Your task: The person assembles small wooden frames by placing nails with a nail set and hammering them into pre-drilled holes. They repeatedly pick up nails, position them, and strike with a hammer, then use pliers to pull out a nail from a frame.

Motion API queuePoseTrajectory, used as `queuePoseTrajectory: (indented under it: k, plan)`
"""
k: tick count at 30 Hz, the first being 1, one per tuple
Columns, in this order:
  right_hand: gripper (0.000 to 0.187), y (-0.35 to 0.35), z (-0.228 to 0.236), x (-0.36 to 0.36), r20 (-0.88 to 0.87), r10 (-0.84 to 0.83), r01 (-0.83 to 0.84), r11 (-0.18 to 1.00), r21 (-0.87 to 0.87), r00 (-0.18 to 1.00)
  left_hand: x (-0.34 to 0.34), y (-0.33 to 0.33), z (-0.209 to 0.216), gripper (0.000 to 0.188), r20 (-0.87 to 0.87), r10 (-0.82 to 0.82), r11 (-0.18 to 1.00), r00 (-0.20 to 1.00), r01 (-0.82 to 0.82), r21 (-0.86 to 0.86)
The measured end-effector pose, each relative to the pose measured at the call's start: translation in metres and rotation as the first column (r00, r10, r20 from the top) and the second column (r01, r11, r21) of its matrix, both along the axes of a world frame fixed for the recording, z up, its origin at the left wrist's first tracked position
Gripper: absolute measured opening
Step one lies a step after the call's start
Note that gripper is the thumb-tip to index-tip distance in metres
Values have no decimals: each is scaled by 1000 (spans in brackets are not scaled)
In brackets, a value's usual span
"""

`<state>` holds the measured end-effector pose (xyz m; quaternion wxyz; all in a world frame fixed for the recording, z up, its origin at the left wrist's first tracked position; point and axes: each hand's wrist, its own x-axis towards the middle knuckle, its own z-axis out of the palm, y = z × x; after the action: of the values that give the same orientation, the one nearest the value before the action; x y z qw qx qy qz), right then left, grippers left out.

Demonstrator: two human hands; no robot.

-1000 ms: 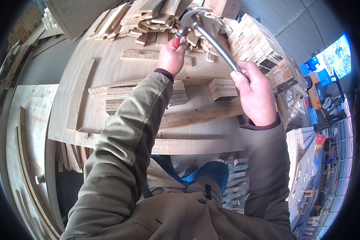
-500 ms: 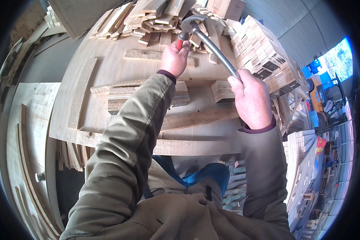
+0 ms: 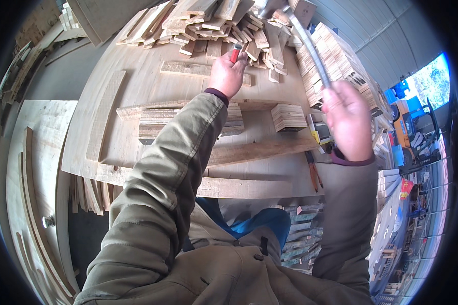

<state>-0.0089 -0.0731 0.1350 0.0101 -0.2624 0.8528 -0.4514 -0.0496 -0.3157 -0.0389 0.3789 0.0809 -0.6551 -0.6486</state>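
- Hammer up high, my right grip wrapped round its handle.
- My left grip clamps the red-handled tool.
- Striking seems in hand; next calls for true aim.

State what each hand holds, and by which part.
Right hand: claw hammer, by the lower part of its metal handle. Left hand: red rod-like tool, just below its exposed top; the rest hidden.

Your wooden table carries a heap of boards beyond your left hand. 1 short board runs behind that hand, and 1 other board lies well to its left. Between it and your right hand, nearer you, sits 1 layered block; an orange-handled tool lies near the right hand, closer to you
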Motion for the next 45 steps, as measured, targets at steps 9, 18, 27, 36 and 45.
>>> queuePoseTrajectory:
  k: [9,18,27,36,45]
  plan:
    - [25,-9,20,17,-230,-75,-14,931,-366,970,-1,-3,-1,27,77,3,1000,997,-1,-26]
    - [21,-7,-18,10,-264,155,-65,944,322,952,-1,-2,-1,25,83,-35,999,996,36,-2]
    - [27,-10,-10,1,-157,39,3,967,256,987,-3,-1,-4,35,-21,6,1000,1000,-6,-7]
    - [34,-11,42,19,-389,-99,-139,832,-538,916,-1,0,-3,37,1,20,999,1000,-20,-25]
    - [19,-7,-20,0,-289,110,15,918,397,951,-2,-1,-4,36,1,27,1000,1000,-27,-11]
